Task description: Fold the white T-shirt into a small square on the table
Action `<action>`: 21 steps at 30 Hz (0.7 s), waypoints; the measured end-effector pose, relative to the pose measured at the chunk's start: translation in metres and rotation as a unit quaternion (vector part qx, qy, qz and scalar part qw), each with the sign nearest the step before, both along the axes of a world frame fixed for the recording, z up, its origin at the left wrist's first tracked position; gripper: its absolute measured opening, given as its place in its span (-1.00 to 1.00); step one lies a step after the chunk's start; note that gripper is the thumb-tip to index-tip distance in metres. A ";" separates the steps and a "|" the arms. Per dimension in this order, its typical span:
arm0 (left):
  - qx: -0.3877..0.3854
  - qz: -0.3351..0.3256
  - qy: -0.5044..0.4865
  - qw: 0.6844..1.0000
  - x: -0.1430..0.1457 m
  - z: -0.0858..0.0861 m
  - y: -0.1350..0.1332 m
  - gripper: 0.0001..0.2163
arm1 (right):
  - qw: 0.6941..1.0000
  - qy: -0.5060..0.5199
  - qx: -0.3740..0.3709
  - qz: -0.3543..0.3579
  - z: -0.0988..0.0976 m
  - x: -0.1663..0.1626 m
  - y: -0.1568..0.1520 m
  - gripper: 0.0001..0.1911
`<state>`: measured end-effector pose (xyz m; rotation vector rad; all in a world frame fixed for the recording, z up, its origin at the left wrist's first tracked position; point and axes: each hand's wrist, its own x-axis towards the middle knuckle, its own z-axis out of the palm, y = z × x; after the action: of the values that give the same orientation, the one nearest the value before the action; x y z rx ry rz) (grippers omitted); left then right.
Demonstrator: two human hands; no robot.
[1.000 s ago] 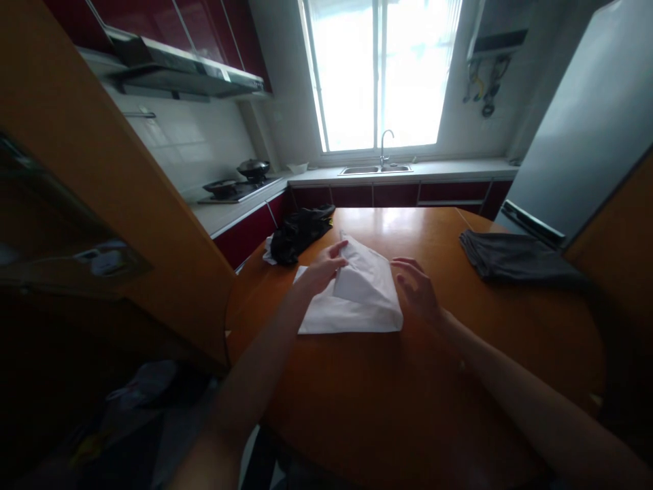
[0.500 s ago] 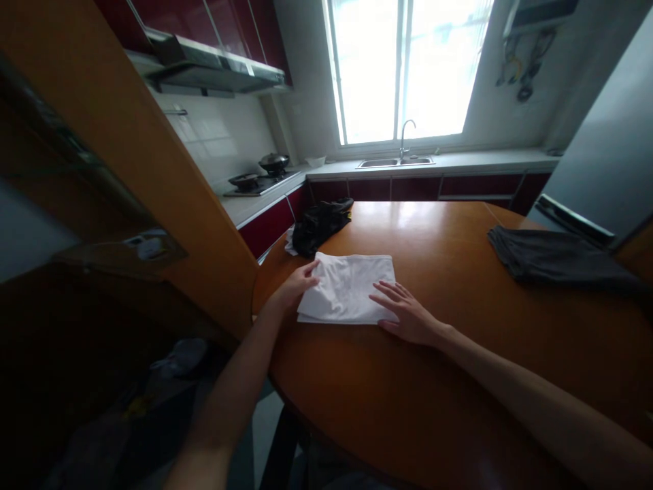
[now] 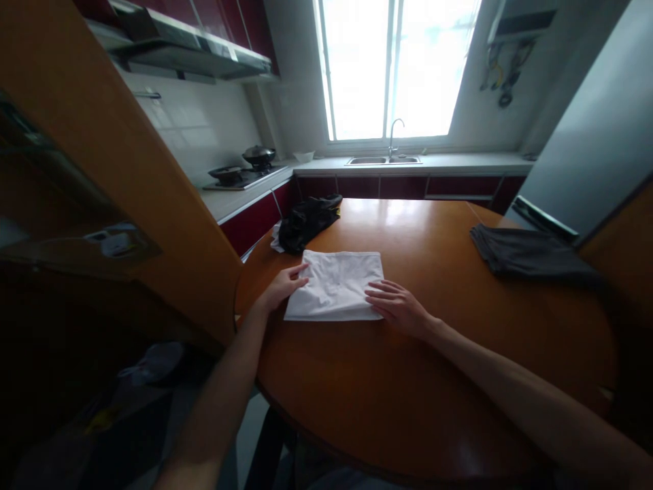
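Note:
A folded white cloth (image 3: pixel 339 286), possibly a garment, lies flat on the wooden table (image 3: pixel 408 381) with small wrinkles across its top. My left hand (image 3: pixel 286 284) rests at its left edge, thumb and forefinger apart and reaching onto the fabric; its other fingers are partly hidden. On the right edge of the cloth lies my right hand (image 3: pixel 400 306), fingers stretched out flat over the fabric.
Just beyond the cloth, a heap of black clothing (image 3: pixel 309 223) lies at the table's far left. Folded dark grey trousers (image 3: pixel 530 252) lie at the right. An orange-brown wooden partition (image 3: pixel 168 204) stands close by my left arm.
The view has shifted slightly, moving the whole scene left. My right hand's fingers have come closer together on the right edge, and the cloth's lower edge looks more even.

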<state>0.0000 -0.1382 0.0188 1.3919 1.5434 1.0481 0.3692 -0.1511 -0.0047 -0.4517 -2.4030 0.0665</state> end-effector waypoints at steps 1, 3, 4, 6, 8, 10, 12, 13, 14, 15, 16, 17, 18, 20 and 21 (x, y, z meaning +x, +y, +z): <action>-0.001 -0.001 0.004 1.000 -0.001 -0.001 0.001 -0.24 | 1.000 -0.010 0.006 0.001 0.000 0.000 0.001 -0.71; -0.003 0.001 0.010 1.000 -0.002 -0.002 0.003 -0.23 | 0.999 -0.028 0.017 -0.001 -0.001 0.000 0.001 -0.72; -0.002 0.004 0.013 1.000 -0.003 -0.002 0.004 -0.22 | 0.999 -0.036 0.020 -0.001 -0.001 0.000 0.001 -0.73; 0.010 0.011 0.029 0.999 -0.002 -0.001 0.004 -0.24 | 0.998 -0.050 0.023 0.005 0.001 -0.001 0.000 -0.74; 0.031 0.015 0.055 0.998 -0.001 0.001 0.004 -0.28 | 0.998 -0.056 0.022 0.014 0.002 -0.001 -0.001 -0.74; 0.048 0.020 0.080 0.995 -0.001 0.001 0.004 -0.31 | 0.998 -0.055 0.021 0.020 0.003 -0.001 -0.002 -0.74; 0.052 0.023 0.094 0.994 -0.002 0.001 0.005 -0.32 | 0.998 -0.058 0.020 0.024 0.003 0.000 -0.003 -0.73; 0.054 0.022 0.098 0.993 -0.002 0.000 0.005 -0.32 | 0.998 -0.061 0.018 0.026 0.003 0.000 -0.003 -0.73; 0.057 0.023 0.103 0.993 -0.003 -0.001 0.006 -0.32 | 0.997 -0.064 0.016 0.028 0.003 0.000 -0.003 -0.72; 0.063 0.023 0.107 0.992 -0.003 -0.002 0.006 -0.31 | 0.997 -0.066 0.013 0.030 0.003 -0.001 -0.003 -0.72; 0.069 0.024 0.112 0.991 -0.004 -0.003 0.006 -0.30 | 0.997 -0.067 0.009 0.033 0.003 -0.001 -0.003 -0.72; 0.074 0.025 0.117 0.990 -0.004 -0.004 0.006 -0.29 | 0.997 -0.066 0.004 0.035 0.003 -0.001 -0.003 -0.72; 0.079 0.026 0.121 0.989 -0.005 -0.005 0.007 -0.29 | 0.997 -0.064 0.000 0.036 0.002 -0.001 -0.003 -0.72; 0.085 0.022 0.126 0.988 -0.006 -0.007 0.007 -0.27 | 0.997 -0.059 -0.006 0.039 0.002 -0.001 -0.003 -0.72; 0.087 0.020 0.126 0.988 -0.006 -0.008 0.007 -0.26 | 0.998 -0.057 -0.007 0.039 0.002 -0.001 -0.004 -0.72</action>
<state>-0.0061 -0.1309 0.0111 1.6724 1.6984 1.0840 0.3684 -0.1547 -0.0023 -0.3771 -2.5332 0.0948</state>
